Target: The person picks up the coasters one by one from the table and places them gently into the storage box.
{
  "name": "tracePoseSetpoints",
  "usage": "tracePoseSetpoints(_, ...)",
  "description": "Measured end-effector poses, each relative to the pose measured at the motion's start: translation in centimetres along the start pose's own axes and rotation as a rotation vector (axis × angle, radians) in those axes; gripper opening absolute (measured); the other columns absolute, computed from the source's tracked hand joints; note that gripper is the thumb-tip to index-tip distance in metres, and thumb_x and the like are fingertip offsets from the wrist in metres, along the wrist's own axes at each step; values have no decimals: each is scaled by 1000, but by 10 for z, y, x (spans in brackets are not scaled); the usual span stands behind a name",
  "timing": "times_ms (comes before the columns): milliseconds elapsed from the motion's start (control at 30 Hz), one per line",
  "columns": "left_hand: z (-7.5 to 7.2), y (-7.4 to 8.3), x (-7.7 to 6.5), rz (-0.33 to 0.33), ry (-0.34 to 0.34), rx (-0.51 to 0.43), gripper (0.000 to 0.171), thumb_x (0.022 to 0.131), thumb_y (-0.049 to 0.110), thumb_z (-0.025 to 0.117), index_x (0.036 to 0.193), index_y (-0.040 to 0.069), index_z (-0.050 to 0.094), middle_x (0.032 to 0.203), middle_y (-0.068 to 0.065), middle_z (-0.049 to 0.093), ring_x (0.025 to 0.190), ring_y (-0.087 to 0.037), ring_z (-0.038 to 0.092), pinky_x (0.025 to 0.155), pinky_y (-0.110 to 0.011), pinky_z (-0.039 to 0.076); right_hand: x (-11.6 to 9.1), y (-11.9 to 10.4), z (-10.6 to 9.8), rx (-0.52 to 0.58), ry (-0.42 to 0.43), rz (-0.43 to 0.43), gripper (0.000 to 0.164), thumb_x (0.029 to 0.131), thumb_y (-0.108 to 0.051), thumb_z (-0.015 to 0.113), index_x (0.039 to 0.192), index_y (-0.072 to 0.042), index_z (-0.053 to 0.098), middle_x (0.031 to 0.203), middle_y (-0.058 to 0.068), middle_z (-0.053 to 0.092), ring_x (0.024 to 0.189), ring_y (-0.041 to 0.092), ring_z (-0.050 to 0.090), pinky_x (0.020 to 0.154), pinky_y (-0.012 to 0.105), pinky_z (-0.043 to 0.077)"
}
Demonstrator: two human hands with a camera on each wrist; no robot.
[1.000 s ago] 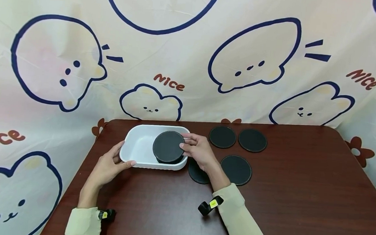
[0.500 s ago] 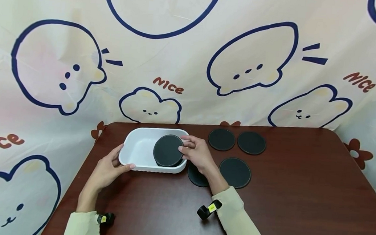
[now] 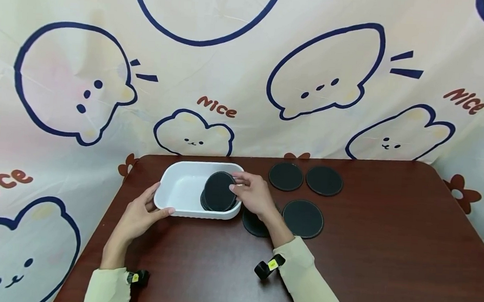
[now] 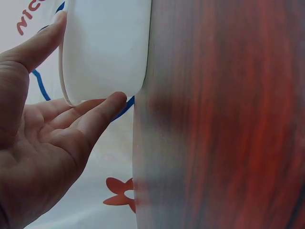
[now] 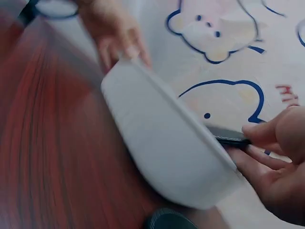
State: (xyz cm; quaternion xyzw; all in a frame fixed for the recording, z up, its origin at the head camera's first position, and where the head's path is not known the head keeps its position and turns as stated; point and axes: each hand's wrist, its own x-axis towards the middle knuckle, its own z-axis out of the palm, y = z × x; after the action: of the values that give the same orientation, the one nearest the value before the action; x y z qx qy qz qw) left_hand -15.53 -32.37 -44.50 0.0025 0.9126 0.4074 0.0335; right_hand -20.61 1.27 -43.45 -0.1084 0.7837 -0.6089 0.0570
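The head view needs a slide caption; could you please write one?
Left hand grips a white tray; right hand pinches a black disc over it.

"What is worn?"
"A pale green left sleeve and a matching right sleeve."
"Anything beside them?"
"Yes, a small black device at each sleeve's wrist end, bearing a yellow label."

Left hand gripping white tray; reddish-brown tabletop alongside.
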Motion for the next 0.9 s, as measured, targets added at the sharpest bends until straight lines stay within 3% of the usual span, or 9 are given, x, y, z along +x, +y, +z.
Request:
tracePoseSetpoints(133,0,2,3,-4,5,-6,107,94,45,84,172,10,21,170,-23,40,143,-45,58,106,-51,56,-1,-7,-5,-325,43,-239,40,102,-23,77,139,-9,73,145,13,70,133,32,68,111,49,56)
tracePoseSetpoints(233,0,3,4,-11,5,-1,108,93,46,84,173,10,21,171,-23,39,144,-45,58,106,-51,56,-1,-11,-13,-318,53,-286,42,102,-24,77,140,-8,72,148,15,67,137,35,65,111,51,55)
tracePoseSetpoints(367,-1,3,4,-17,5,4,108,93,45,85,173,10,20,171,-23,39,144,-45,57,106,-52,55,-1,-11,-25,-202,37,-221,42,103,-24,75,142,-9,70,143,14,70,132,32,70,106,46,59)
tracePoseSetpoints(567,-1,3,3,-23,-2,8,108,94,44,84,173,9,20,171,-23,38,145,-45,57,107,-53,54,-4,-6,-42,-153,-9,-108,41,104,-29,73,143,-16,69,143,9,72,131,26,71,107,45,59)
tracePoseSetpoints(900,0,2,2,-11,-11,18,107,94,45,84,172,8,20,170,-25,39,143,-45,58,102,-43,60,-5,10,-62,-95,-59,-55,49,106,-29,70,150,-9,62,144,14,69,132,31,71,109,49,58)
